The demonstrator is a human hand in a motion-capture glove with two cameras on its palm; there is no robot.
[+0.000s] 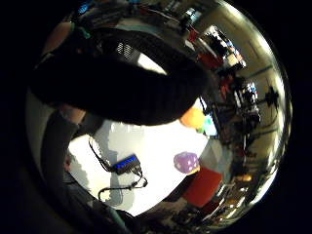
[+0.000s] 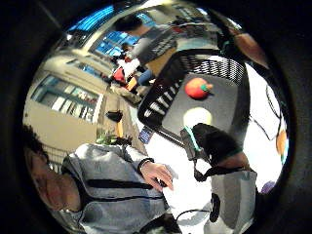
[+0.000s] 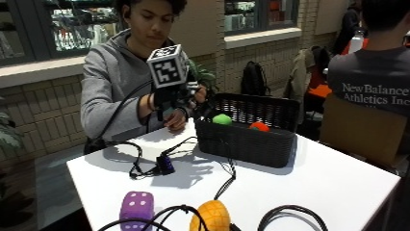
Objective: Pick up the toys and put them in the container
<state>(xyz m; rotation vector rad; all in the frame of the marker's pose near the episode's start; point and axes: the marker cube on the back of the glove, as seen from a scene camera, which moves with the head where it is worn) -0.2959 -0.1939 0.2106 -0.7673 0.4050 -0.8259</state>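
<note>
hand: gloved right hand [image 3: 172,102] is raised above the counter at the basket's left end, near its rim. Can't tell whether the fingers are open or curled, and nothing is visibly gripped.
bare hand: the other hand [image 3: 174,121] sits low behind it, at the counter's far-left edge; the thumb-side palm view shows it [image 2: 157,174] resting at the counter edge.
counter: white counter [image 3: 333,190] with black cables looping across it.
container: black wicker basket [image 3: 247,142] on the counter, right of center toward the far side, upright and open-topped.
in container: 2 toys. A green ball [image 3: 222,119] at the left end and a red toy [image 3: 259,126] right of it. In the thumb-side palm view the red toy [image 2: 197,88] has a green stem and lies on the basket floor; a pale green ball [image 2: 197,117] lies beside it, nearer the glove.
still on counter: purple die [image 3: 136,207] with white pips at the near edge, left. Orange textured toy [image 3: 213,216] just right of it, also at the near edge. The 2 are apart and not touching. Both are well clear of the basket and the hand.
little-finger palm view: purple die [image 1: 185,162] and orange toy [image 1: 193,117] both show on the white counter.
other: small dark blue device [image 3: 165,164] on a cable, on the counter left of the basket, between the person and the 2 loose toys.
</note>
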